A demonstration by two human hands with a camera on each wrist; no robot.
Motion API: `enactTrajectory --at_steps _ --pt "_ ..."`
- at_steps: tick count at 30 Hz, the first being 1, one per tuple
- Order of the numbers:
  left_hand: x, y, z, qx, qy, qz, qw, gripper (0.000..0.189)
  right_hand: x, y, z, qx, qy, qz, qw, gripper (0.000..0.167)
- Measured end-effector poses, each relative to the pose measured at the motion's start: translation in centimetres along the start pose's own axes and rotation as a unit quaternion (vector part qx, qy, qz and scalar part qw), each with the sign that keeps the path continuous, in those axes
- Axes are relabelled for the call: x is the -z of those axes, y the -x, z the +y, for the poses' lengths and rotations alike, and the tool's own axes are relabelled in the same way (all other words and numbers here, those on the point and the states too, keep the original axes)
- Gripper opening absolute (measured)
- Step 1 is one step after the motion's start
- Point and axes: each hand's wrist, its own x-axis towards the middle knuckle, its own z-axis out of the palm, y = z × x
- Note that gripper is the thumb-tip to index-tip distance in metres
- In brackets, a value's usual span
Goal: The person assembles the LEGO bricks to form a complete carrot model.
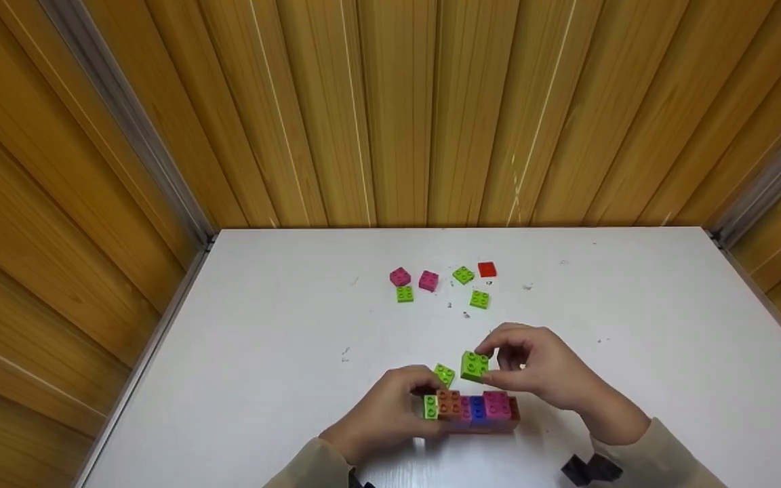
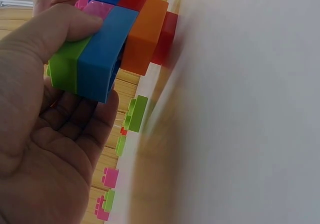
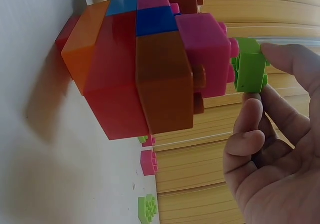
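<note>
My left hand (image 1: pixel 388 408) grips the left end of a long stack of toy building bricks (image 1: pixel 477 411) in green, orange-brown, pink, blue and other colours. The left wrist view shows the thumb on top of the stack's blue brick (image 2: pixel 106 51), with orange and red bricks below it. Between thumb and fingertips my right hand (image 1: pixel 550 366) pinches a bright green brick (image 1: pixel 474 367), just beyond the stack. In the right wrist view that green brick (image 3: pixel 251 73) is beside a pink brick (image 3: pixel 205 53) on the stack; whether they touch I cannot tell.
A loose green brick (image 1: pixel 443 374) lies behind the stack. Farther back on the white table (image 1: pixel 262 325) are pink bricks (image 1: pixel 429 280), several green bricks (image 1: pixel 479 299) and a red piece (image 1: pixel 487 270). Wood-patterned panels (image 1: pixel 397 122) rise behind the table.
</note>
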Motion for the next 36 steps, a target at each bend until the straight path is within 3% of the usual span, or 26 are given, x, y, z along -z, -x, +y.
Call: enactTrajectory --at_steps 8,16,23,29,36 --pt "-0.1 0.0 0.0 0.003 0.008 0.0 1.0 0.035 -0.2 0.5 -0.1 0.029 -0.004 -0.025 0.9993 0.024" --pt "0.0 0.0 0.1 0.001 0.006 -0.001 1.0 0.034 -0.6 0.9 0.0 0.018 0.003 -0.05 0.9986 0.023" --pt "-0.1 0.0 -0.1 -0.02 0.002 0.003 0.9998 0.033 -0.9 1.0 0.0 0.014 0.02 -0.06 0.9979 0.022" --pt "-0.1 0.0 -0.1 -0.015 0.001 0.003 0.9999 0.033 -1.0 1.0 -0.1 -0.008 0.024 -0.077 0.9967 0.022" --pt "-0.1 -0.1 -0.1 -0.003 0.001 -0.001 1.0 0.035 -1.0 1.1 -0.1 -0.001 0.032 -0.078 0.9964 0.023"
